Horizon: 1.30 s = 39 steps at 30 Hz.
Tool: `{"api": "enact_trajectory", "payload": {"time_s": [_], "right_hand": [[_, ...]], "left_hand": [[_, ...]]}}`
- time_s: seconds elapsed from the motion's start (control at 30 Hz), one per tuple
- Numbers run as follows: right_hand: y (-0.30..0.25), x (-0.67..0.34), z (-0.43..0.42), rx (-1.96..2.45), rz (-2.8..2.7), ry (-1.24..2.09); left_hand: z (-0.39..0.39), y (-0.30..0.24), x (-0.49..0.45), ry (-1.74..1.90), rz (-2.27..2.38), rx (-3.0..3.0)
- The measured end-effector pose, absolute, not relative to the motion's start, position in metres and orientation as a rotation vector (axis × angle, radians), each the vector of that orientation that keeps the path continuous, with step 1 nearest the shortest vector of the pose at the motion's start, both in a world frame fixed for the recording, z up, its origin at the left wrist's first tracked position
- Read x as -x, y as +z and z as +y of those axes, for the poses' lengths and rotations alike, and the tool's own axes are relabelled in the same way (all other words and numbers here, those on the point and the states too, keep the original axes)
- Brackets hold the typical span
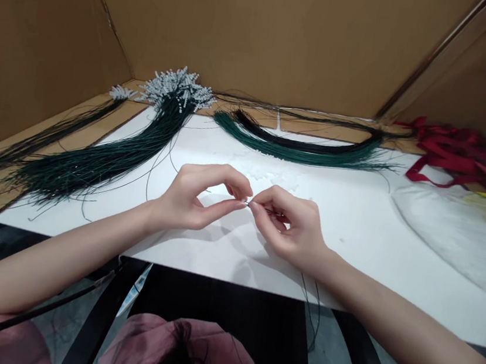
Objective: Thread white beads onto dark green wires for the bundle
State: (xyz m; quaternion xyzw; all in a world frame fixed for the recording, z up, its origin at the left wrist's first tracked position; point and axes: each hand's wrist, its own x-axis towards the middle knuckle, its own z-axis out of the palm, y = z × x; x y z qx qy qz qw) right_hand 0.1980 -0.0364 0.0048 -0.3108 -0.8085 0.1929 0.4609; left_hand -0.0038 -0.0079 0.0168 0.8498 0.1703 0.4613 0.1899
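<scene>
My left hand (pixel 199 197) and my right hand (pixel 293 226) meet fingertip to fingertip over the white tabletop (pixel 351 242). The left thumb and forefinger pinch a tiny white piece, too small to name. The right hand pinches the end of a thin dark cord (pixel 310 299), which runs under the wrist and hangs over the table's front edge. Small white beads (pixel 270 176) lie scattered just behind the hands.
A large bundle of dark green cords with white tips (pixel 108 156) fans out at the left. A curved bundle of plain green cords (pixel 300 148) lies at the back. Red ribbons (pixel 463 156) and a clear plastic bag (pixel 458 232) sit at the right. Cardboard walls surround the table.
</scene>
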Motion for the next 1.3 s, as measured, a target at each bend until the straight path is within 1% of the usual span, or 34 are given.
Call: {"api": "enact_trajectory", "payload": {"time_s": [1.3], "right_hand": [[0.0041,-0.1970,-0.0359,0.705,-2.018,0.291]], "left_hand": [[-0.0072,0.0158,0.0043,1.291,0.468,-2.390]]}}
